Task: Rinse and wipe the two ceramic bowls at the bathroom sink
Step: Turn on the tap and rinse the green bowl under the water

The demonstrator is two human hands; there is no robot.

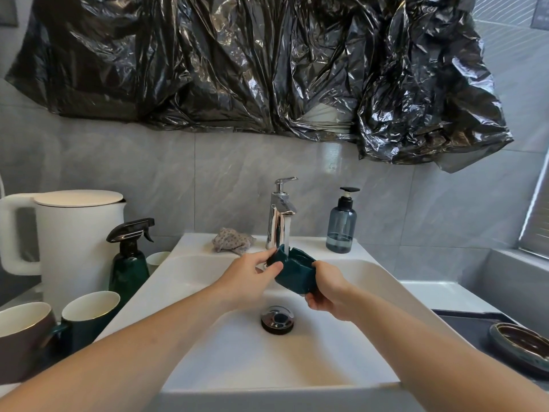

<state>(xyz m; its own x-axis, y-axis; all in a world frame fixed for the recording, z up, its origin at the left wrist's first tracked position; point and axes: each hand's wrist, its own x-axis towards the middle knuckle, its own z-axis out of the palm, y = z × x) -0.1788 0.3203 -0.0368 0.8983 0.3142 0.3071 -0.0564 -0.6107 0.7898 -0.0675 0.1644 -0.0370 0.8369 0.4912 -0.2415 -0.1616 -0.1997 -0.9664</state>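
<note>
Your forearms reach over the white sink (208,346); left hand (252,275) and right hand (329,289) grip the teal ceramic bowl (295,270) tilted under the tap (280,212) so water (287,236) rinses inside.

A crumpled black plastic sheet (252,63) hangs across the wall above the sink and hides whatever is behind it; only a pale sliver shows through a gap near its lower edge. The right hand (328,288) covers the right side of the dark teal ceramic bowl (294,272), and the bowl's inside cannot be seen. At the right edge, a brown glazed ceramic dish (523,347) is cut off. At the left edge, a brown mug with a white inside (20,331) is cut off. The white electric kettle (68,242) partly hides behind a dark green spray bottle (129,263).
</note>
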